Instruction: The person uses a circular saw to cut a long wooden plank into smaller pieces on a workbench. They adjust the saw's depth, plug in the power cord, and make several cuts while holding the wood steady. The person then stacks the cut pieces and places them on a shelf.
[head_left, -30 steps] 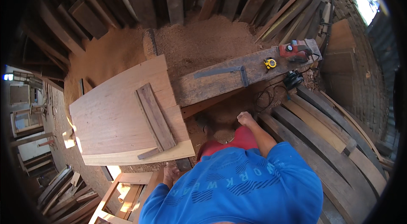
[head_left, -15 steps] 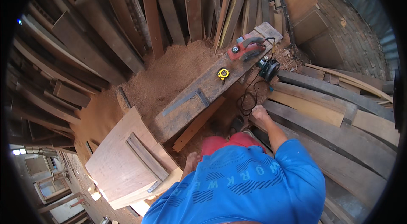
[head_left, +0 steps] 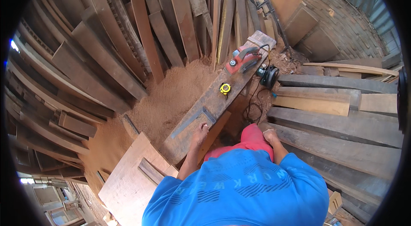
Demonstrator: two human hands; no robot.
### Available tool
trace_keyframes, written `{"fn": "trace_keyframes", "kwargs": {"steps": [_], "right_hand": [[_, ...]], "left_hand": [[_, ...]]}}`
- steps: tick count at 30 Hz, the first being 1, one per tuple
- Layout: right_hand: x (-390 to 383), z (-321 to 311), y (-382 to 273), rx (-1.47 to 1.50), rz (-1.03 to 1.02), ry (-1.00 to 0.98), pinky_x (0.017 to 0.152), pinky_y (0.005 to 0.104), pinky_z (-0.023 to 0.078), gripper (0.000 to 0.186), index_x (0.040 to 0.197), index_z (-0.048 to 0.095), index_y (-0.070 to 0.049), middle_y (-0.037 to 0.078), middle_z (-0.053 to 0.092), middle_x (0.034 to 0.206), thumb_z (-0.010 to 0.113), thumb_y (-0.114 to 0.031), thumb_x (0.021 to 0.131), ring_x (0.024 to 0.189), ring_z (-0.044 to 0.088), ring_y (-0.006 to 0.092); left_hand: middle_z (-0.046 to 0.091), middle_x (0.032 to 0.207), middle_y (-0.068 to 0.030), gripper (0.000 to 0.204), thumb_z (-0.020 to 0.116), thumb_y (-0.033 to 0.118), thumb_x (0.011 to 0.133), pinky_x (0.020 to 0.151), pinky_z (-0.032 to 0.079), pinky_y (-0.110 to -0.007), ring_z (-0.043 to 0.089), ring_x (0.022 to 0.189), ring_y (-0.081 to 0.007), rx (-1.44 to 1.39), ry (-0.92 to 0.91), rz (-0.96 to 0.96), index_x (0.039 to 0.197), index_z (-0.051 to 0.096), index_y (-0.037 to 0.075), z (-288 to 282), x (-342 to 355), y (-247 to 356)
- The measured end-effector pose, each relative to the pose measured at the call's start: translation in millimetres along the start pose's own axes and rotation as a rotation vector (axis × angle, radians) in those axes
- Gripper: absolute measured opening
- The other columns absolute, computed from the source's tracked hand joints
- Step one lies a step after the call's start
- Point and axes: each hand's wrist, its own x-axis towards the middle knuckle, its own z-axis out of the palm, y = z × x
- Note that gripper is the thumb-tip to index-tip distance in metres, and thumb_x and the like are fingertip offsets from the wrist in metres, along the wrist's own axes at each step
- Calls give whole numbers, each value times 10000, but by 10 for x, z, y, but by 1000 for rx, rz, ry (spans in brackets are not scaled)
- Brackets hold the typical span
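Left hand (head_left: 199,134) now nearer the square (head_left: 188,123)

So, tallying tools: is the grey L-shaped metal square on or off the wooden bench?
On: the square lies flat, the bench showing around it.

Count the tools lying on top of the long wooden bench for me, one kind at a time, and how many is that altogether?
Red power planer: 1
Yellow tape measure: 1
Metal square: 1
Total: 3
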Motion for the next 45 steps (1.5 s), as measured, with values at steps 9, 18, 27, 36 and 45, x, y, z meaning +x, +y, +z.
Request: {"fn": "trace_keyframes", "kwargs": {"steps": [9,18,27,36,45], "right_hand": [[255,-768,24,1131,608,-142,390,329,326,262,613,607,-101,29,542,581,579,-142,871,448,496,144],[1124,-442,981,1358,711,201,460,337,385,138,674,656,-56,53,582,596,607,-79,801,519,549,161],[2053,-813,2249,1052,662,106,564,354,458,157,751,707,-20,109,670,674,597,-122,796,602,603,187],[3221,-222,3067,1334,754,96,576,368,491,185,789,683,9,103,659,682,626,-160,838,607,619,210],[4422,572,3062,878,604,43,713,446,493,244,781,677,-19,170,690,807,722,-254,830,797,652,335]], "left_hand": [[667,1207,-214,435,601,270,957,983,500,-430,649,1108,-336,219,-73,297,1318,582,28,355,532,419],[523,1352,-273,660,683,349,863,1086,385,-524,465,1288,-448,794,91,547,1383,485,-5,752,1569,1740],[301,1569,-307,1059,787,467,801,1212,231,-511,252,1474,-468,1148,-268,-32,1510,252,-111,1568,2721,2204],[350,1445,-434,1099,847,450,725,1177,268,-548,326,1386,-558,1160,-80,20,1408,298,-214,1745,2544,1688],[556,1284,-253,775,871,335,673,1020,404,-541,509,1211,-460,992,-90,-52,1293,547,2,1795,2517,2043]]}}
